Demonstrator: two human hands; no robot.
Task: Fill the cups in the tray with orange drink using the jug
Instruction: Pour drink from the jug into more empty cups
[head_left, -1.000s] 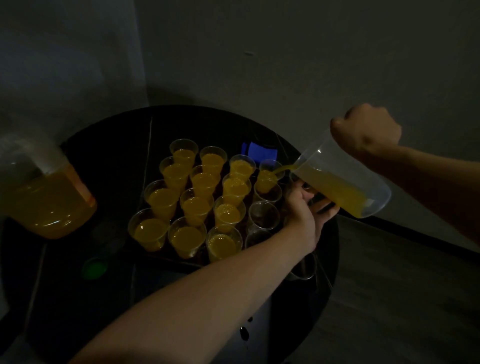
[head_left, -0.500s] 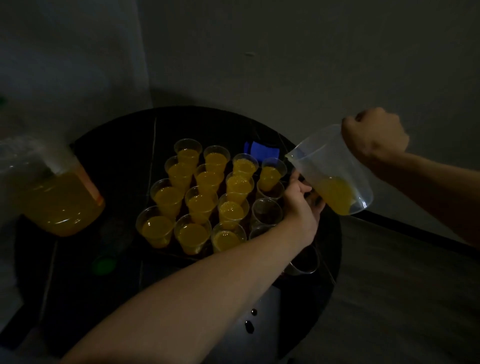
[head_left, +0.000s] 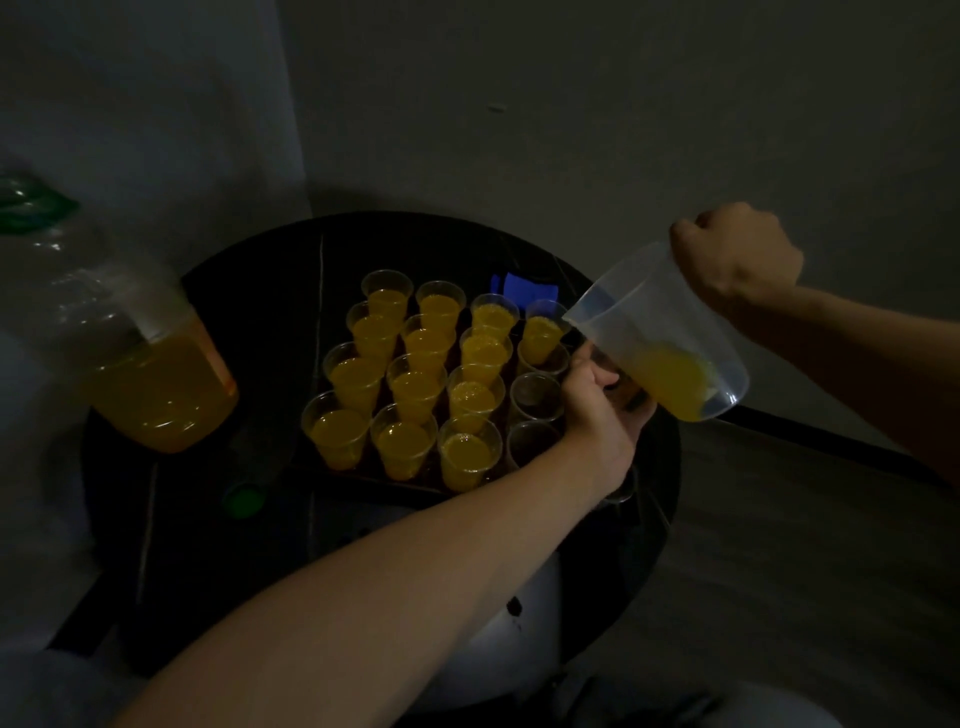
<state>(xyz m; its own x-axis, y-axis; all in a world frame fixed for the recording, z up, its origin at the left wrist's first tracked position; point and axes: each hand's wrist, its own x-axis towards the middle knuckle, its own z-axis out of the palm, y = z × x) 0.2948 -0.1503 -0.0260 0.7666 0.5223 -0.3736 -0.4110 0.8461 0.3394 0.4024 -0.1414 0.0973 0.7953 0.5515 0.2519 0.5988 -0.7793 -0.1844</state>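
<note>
The jug (head_left: 660, 332), thin plastic, nearly empty, probably light, tilted in my right grip (head_left: 737, 254), closed at its handle; my left grip (head_left: 602, 410) curled by the tray's (head_left: 363, 480) right edge, contents unclear.

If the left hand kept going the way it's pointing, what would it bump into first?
Most likely the jug, held tilted by the right hand just beyond the left hand; depth is hard to judge in this dim view.

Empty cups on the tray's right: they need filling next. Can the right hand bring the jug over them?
Probably yes: the right hand holds the jug close above the empty cups, nothing between; the left hand crowds their right side.
</note>
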